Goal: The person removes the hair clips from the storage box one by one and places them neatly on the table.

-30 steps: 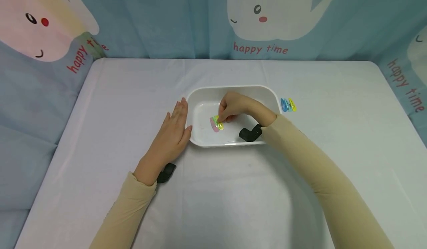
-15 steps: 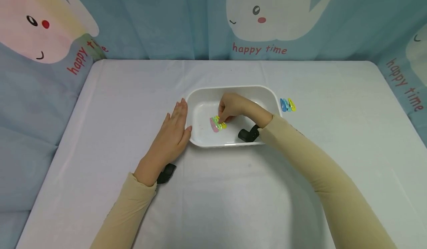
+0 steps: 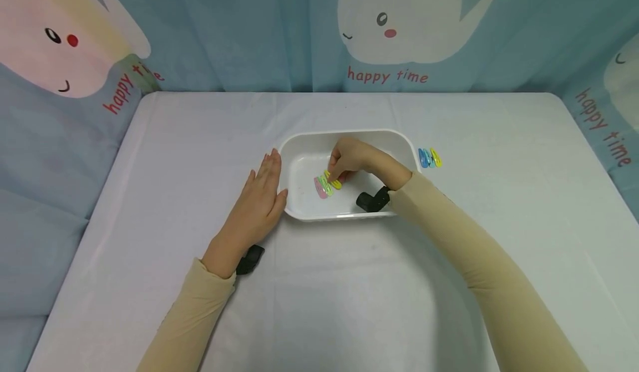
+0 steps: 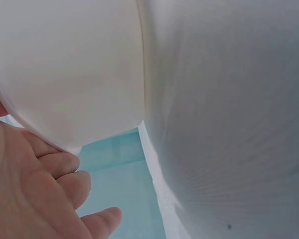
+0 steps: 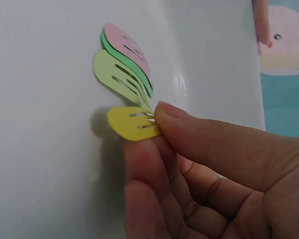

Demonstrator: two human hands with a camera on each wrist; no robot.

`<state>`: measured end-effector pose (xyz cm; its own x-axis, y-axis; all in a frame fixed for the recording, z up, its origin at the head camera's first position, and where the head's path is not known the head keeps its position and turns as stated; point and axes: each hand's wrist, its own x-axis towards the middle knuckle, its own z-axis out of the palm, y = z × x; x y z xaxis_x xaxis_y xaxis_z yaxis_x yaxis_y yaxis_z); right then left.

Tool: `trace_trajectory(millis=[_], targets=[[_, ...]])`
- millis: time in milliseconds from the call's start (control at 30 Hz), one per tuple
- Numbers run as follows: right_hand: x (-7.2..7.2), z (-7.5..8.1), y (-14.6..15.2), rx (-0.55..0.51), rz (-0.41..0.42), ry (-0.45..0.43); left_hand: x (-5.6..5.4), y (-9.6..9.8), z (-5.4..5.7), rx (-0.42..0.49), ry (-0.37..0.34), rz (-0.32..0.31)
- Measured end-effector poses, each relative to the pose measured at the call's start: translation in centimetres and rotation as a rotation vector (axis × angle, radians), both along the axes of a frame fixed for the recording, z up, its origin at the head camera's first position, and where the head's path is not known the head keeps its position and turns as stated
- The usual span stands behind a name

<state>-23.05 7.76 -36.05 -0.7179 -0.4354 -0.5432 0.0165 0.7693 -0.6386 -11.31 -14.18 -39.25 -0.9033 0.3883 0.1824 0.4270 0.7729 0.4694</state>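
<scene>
My right hand (image 3: 351,156) reaches into the white tray (image 3: 344,216) and pinches a yellow snap hair clip (image 5: 129,123) between thumb and fingers. Beside it inside the tray lie a light green hair clip (image 5: 117,72) and a pink hair clip (image 5: 122,40). A darker green edge shows beneath the pink one. My left hand (image 3: 254,200), fingers straight, rests against the tray's left side. From the left wrist view, its fingers (image 4: 60,162) touch the tray's rim.
To the right of the tray, several blue and yellow hair clips (image 3: 430,158) lie in a row on the white-covered table (image 3: 319,300). A blue patterned curtain (image 3: 259,34) hangs behind and along the sides. Each wrist carries a black camera (image 3: 250,259).
The yellow hair clip, pinched in my right hand, has shifted right and slightly away from the light green one. My left hand stays in place at the tray's side.
</scene>
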Motion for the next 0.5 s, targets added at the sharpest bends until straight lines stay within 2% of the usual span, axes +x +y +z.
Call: trace_trajectory(millis=[233,500], targets=[[0.2,0.5,0.6,-0.02,0.0,0.002,0.0,0.1,0.0,0.001,-0.008,0.001],[0.6,2.1,0.9,-0.087,-0.007,0.024,0.1,0.0,0.1,-0.005,-0.011,0.0]])
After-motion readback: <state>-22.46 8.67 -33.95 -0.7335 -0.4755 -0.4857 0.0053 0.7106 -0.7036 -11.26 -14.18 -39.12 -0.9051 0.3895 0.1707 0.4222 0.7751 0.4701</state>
